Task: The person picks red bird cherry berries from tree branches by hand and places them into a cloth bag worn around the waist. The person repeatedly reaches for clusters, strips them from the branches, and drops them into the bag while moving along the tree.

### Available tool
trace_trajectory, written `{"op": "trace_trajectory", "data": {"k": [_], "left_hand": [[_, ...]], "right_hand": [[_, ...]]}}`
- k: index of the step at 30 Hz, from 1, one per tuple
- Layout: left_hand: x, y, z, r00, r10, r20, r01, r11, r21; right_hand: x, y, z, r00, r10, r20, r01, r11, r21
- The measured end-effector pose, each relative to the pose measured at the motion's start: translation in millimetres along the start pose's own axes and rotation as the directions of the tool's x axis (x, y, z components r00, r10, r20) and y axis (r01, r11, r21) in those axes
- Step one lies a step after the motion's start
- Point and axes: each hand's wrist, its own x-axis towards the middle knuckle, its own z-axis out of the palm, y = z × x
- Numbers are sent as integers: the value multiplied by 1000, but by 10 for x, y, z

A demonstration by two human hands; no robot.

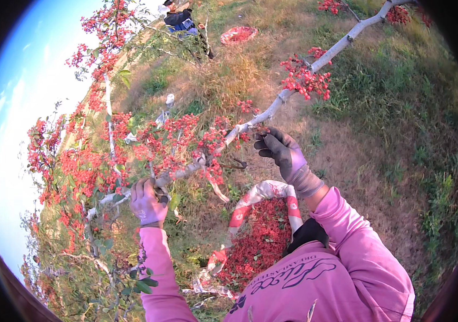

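A pale grey branch [261, 116] slants across the view, bearing clusters of small red berries [306, 80]. My left hand [148, 203], in a lilac and dark work glove, is wrapped around its lower stretch. On the branch's right side, the gloved fingertips of my right hand [281, 151] are pinched at a small reddish berry cluster [262, 130]. Part of that cluster is hidden by the fingers. Below my right hand stands a basket [235, 223] with a red and white patterned lining. Loose red berries [259, 241] with a few green leaves fill it, close against my body.
Thick berry clusters [84, 165] and side branches [109, 108] crowd the left. A bare twig stub [237, 165] juts out below the branch. Farther off, a person [180, 20] is near another red-lined basket [238, 35]. Grass [390, 92] covers the ground on the right.
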Motion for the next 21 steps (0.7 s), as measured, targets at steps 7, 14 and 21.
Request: {"op": "trace_trajectory", "data": {"k": [7,14,21], "left_hand": [[2,-10,84,998,-2,-68,3,1000,10],[-60,-46,63,998,-39,46,41,998,-43],[-39,-14,63,999,-33,7,33,999,-31]], "right_hand": [[97,-130,177,996,35,-79,-25,992,127],[128,-85,312,985,-128,-117,132,991,27],[120,-53,388,960,-138,-243,140,990,-11]]}}
